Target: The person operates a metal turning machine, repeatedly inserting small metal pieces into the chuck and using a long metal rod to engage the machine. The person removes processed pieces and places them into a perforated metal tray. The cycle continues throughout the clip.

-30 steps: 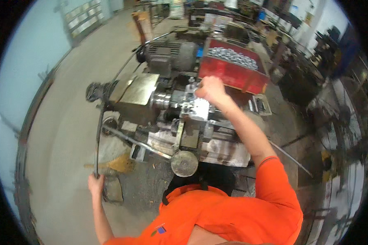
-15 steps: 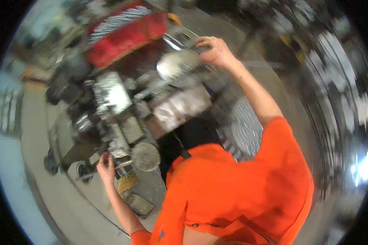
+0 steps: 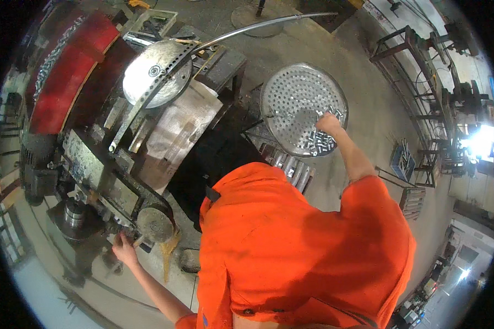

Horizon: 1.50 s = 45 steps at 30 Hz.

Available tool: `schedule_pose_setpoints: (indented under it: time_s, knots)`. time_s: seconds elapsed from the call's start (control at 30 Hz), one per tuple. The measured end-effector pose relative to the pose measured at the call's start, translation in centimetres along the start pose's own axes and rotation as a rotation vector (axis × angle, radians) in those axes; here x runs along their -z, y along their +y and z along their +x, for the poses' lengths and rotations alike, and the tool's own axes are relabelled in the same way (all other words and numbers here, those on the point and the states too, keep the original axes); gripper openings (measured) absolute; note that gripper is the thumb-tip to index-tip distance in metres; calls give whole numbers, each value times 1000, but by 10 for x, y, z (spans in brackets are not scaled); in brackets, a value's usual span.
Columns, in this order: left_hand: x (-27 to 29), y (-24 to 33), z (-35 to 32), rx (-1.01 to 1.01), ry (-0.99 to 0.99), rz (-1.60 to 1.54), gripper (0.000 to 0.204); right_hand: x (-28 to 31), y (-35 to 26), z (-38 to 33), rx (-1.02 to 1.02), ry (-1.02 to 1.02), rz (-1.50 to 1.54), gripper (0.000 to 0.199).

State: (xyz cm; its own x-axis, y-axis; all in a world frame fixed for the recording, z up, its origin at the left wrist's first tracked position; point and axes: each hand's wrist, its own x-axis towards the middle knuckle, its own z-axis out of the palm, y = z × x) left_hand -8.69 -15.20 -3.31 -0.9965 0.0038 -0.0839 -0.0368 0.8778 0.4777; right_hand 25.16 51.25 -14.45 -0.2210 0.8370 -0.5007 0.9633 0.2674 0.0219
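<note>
My right hand point(image 3: 328, 125), fingers drawn together, reaches down into the round perforated metal tray point(image 3: 282, 101) on the right. Small shiny metal cylinders point(image 3: 319, 143) lie about its fingertips; what the fingers have hold of is hidden. At lower left, my left hand point(image 3: 125, 249) is closed at the near end of a greasy machine point(image 3: 118, 189), beside a round metal disc point(image 3: 155, 225). What it grips there is too small to make out. A long lever with a row of holes point(image 3: 142, 104) crosses a pale round wheel point(image 3: 132, 77) on the machine.
A red trough point(image 3: 77, 66) holding many small metal parts stands at the upper left. The lever's curved tube point(image 3: 269, 23) reaches over the floor at the top. Metal frames point(image 3: 422, 77) line the right side. A blue bin with rods point(image 3: 403, 162) sits on the floor there.
My right hand has left the pale wheel and gone right, down into the perforated tray. The view has turned toward the right. My left hand stays at the machine's near end.
</note>
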Motion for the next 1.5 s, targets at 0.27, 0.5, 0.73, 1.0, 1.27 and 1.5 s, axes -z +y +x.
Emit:
schedule_pose_setpoints:
  time_s: [0.27, 0.5, 0.73, 1.0, 1.27, 1.5]
  knots:
    - [-5, -18, -6, 117, 43, -193, 28, -46, -8, 51, 200, -140, -322, 41]
    - [20, 19, -12, -104, 17, -135, 27, 10, -68, 13, 507, -15, 388, 18]
    - [94, 12, -44, -127, 225, -120, 23, 106, -317, -162, 1442, 23, 631, 26]
    - [171, -55, -170, 286, 414, 243, 23, 97, -524, -369, 2280, 207, 73, 31]
    - [116, -107, -262, 529, 366, -44, 33, 41, -601, -396, 1993, -49, -175, 25]
    - [85, -106, -254, 634, 402, 154, 45, 37, -613, -409, 2047, 18, -103, 25]
